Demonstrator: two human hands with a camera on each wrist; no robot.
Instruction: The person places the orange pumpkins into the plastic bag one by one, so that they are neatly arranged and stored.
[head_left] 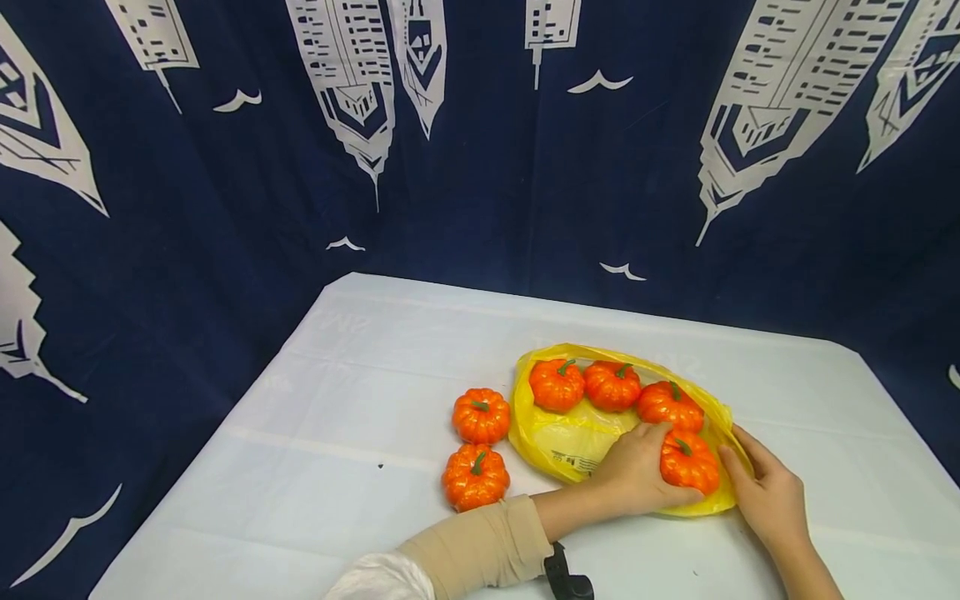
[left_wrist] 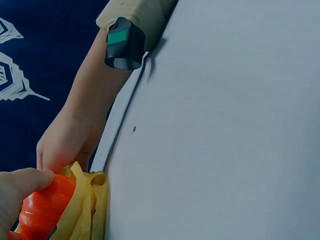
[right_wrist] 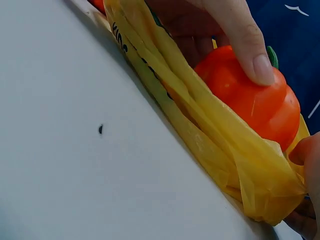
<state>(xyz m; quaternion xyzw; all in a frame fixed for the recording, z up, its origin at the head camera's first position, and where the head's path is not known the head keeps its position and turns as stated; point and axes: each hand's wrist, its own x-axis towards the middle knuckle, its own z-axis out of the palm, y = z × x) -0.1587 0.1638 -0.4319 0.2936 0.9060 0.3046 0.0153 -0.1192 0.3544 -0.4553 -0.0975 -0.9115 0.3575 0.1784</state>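
In the head view my left hand (head_left: 633,471) grips a small orange pumpkin (head_left: 688,463) with a green stem at the near right side of an open yellow plastic bag (head_left: 570,437). The right wrist view shows its thumb lying over the pumpkin (right_wrist: 250,100), inside the bag's near wall (right_wrist: 200,130). My right hand (head_left: 772,496) pinches the bag's right rim between thumb and fingers. Three more pumpkins lie in the bag along its far side, among them a left one (head_left: 557,385), a middle one (head_left: 612,386) and a right one (head_left: 670,406).
Left of the bag, two more orange pumpkins stand on the white-covered table (head_left: 337,500), one farther back (head_left: 481,416) and one nearer (head_left: 476,477) beside my left sleeve (head_left: 480,546). A dark blue curtain (head_left: 480,192) with white building prints hangs behind the table.
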